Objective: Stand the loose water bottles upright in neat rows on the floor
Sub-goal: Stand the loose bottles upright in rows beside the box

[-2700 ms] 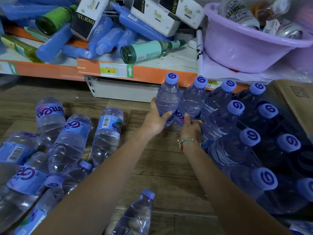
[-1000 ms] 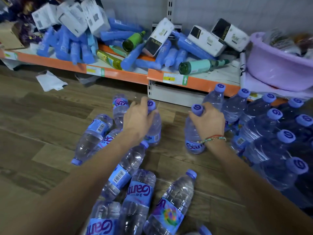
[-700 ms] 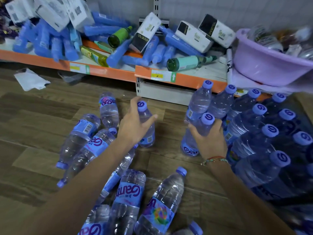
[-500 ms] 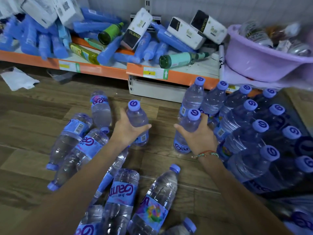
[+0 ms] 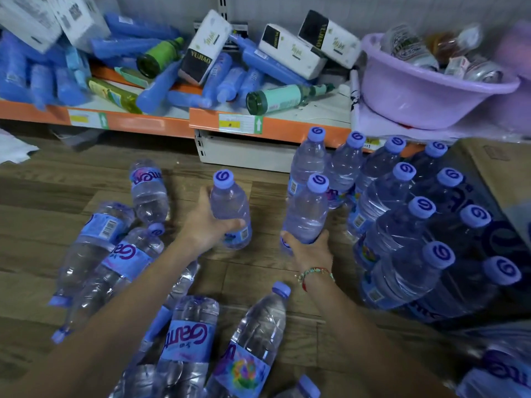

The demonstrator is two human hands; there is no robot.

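Observation:
My left hand grips a clear water bottle with a purple cap, held upright over the wooden floor. My right hand grips a second upright bottle around its lower half, just left of the standing rows. Those rows hold several upright bottles on the right, in front of the shelf. Several loose bottles lie on their sides to the left, and more lie near me.
A low orange-edged shelf runs along the back, piled with blue bottles, green bottles and white boxes. A lilac basin with cans sits at the right end. A cardboard box stands behind the rows.
Both hands picked a bottle from the floor pile and raised it upright. The right-hand bottle has moved right, closer to the standing rows; the left-hand bottle follows toward the centre.

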